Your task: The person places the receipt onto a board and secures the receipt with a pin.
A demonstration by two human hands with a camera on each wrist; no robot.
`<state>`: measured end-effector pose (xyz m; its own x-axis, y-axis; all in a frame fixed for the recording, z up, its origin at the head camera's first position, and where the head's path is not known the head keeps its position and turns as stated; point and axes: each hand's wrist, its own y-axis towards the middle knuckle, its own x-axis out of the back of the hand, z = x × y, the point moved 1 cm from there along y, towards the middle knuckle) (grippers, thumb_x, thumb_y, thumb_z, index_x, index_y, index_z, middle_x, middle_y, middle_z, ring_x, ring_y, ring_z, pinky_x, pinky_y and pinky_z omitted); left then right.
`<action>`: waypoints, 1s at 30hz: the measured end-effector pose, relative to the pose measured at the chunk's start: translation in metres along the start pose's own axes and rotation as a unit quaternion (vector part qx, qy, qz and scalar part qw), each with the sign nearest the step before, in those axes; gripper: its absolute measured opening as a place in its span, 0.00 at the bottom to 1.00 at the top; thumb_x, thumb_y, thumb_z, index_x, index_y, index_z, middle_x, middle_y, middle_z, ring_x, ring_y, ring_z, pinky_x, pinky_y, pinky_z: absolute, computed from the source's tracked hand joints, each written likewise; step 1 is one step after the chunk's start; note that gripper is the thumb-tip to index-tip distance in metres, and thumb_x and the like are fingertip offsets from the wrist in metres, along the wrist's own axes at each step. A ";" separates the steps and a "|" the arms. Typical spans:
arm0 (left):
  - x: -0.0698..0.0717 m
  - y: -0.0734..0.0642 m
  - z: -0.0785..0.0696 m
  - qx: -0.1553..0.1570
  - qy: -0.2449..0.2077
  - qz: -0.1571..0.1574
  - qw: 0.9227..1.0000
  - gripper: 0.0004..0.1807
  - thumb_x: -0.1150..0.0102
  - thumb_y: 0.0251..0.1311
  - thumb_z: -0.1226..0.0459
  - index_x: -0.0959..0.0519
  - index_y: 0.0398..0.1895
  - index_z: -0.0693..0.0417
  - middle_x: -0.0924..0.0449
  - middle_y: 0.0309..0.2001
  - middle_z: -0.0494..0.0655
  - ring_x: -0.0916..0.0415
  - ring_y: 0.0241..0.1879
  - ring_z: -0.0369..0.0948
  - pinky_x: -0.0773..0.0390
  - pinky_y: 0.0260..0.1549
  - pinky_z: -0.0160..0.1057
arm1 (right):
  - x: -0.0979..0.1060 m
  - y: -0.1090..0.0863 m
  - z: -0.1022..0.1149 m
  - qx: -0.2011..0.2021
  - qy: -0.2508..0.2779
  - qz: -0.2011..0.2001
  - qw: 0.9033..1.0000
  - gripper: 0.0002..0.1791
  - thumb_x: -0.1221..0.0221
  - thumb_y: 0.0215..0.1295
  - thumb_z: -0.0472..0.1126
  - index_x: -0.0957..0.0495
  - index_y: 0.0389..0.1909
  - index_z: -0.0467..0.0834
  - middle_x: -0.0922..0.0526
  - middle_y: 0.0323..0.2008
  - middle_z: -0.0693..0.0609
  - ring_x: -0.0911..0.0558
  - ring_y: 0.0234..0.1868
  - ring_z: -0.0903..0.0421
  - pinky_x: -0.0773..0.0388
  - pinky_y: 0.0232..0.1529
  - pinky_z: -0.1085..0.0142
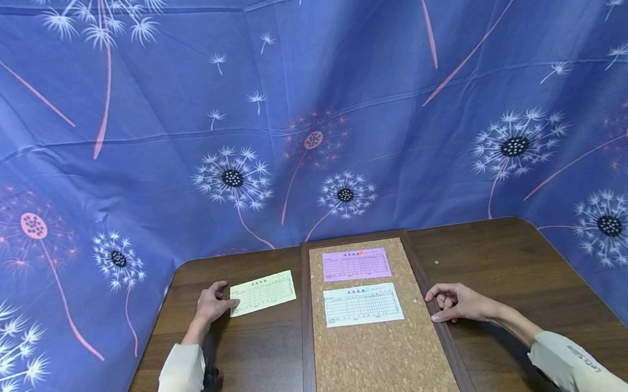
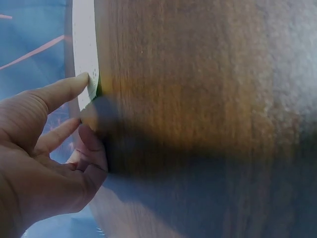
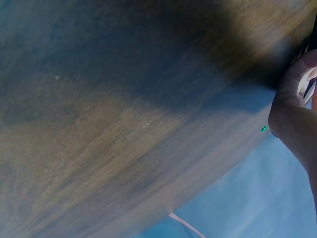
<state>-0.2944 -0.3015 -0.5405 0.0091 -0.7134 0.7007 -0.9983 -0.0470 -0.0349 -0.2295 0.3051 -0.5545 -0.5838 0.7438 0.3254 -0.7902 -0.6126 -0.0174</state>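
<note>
At the left, a pale yellow receipt slip lies on the table. My left hand is at its left end; the thumb rests on the slip and the index finger is by its upper corner, the two fingertips apart. A framed corkboard bears a pink slip and, below that, a white slip. My right hand holds the board's right frame edge with bent fingers. In the right wrist view only part of that hand shows, at the right edge.
The brown wooden table has rounded far corners. A blue dandelion-print cloth hangs behind it and along both sides. A tiny green speck lies right of the board. On the pink slip is an orange dot.
</note>
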 end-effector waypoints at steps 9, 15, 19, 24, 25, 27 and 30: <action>-0.001 0.001 -0.005 0.001 0.046 0.015 0.999 0.31 0.27 0.55 0.63 0.23 0.62 0.66 0.24 0.50 0.70 0.28 0.52 0.60 0.28 0.54 0.56 | -0.001 0.001 0.000 0.006 0.004 -0.002 1.000 0.21 0.33 0.62 0.30 0.28 0.51 0.23 0.29 0.29 0.56 0.27 0.24 0.71 0.24 0.24 0.73; -0.003 0.005 0.001 -0.007 0.043 0.006 0.999 0.28 0.27 0.55 0.64 0.21 0.59 0.64 0.22 0.50 0.70 0.26 0.53 0.61 0.28 0.55 0.59 | -0.001 0.002 0.000 0.003 0.005 -0.006 1.000 0.21 0.32 0.61 0.30 0.28 0.50 0.23 0.30 0.29 0.56 0.26 0.24 0.71 0.24 0.24 0.73; -0.002 0.003 -0.001 -0.012 0.037 0.000 0.999 0.26 0.26 0.53 0.64 0.19 0.56 0.64 0.21 0.50 0.70 0.25 0.52 0.61 0.27 0.55 0.58 | -0.001 0.001 0.000 0.001 0.003 -0.010 1.000 0.21 0.32 0.61 0.30 0.28 0.50 0.24 0.29 0.29 0.56 0.26 0.24 0.71 0.24 0.24 0.73; -0.002 0.000 -0.006 -0.008 0.030 -0.009 0.999 0.23 0.26 0.52 0.65 0.18 0.53 0.64 0.21 0.47 0.67 0.25 0.50 0.58 0.27 0.51 0.52 | -0.001 0.001 -0.001 0.001 -0.001 -0.009 1.000 0.21 0.32 0.61 0.30 0.28 0.50 0.24 0.29 0.29 0.57 0.26 0.24 0.71 0.24 0.24 0.73; -0.002 -0.001 -0.007 -0.006 0.028 -0.009 1.000 0.23 0.26 0.53 0.65 0.18 0.52 0.64 0.22 0.47 0.67 0.26 0.50 0.58 0.28 0.50 0.51 | -0.001 0.001 -0.001 0.001 -0.001 -0.008 1.000 0.21 0.32 0.61 0.30 0.27 0.50 0.24 0.29 0.29 0.57 0.26 0.24 0.71 0.24 0.24 0.73; -0.003 -0.002 -0.008 -0.002 0.024 -0.011 1.000 0.22 0.27 0.53 0.66 0.18 0.52 0.64 0.22 0.46 0.66 0.26 0.49 0.58 0.29 0.49 0.49 | -0.001 0.001 -0.001 0.002 -0.002 -0.007 1.000 0.21 0.32 0.62 0.30 0.28 0.50 0.24 0.29 0.29 0.57 0.26 0.24 0.71 0.24 0.24 0.73; -0.004 -0.004 -0.011 0.001 0.019 -0.015 1.000 0.20 0.27 0.54 0.67 0.18 0.49 0.65 0.20 0.46 0.67 0.25 0.49 0.59 0.28 0.48 0.48 | -0.001 0.001 0.000 0.003 -0.002 -0.007 1.000 0.21 0.32 0.62 0.30 0.28 0.50 0.24 0.29 0.29 0.57 0.26 0.24 0.72 0.23 0.24 0.73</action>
<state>-0.2914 -0.2912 -0.5354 0.0369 -0.6851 0.7275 -0.9975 -0.0689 -0.0143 -0.2301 0.3036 -0.5552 -0.5715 0.7513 0.3301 -0.7972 -0.6037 -0.0063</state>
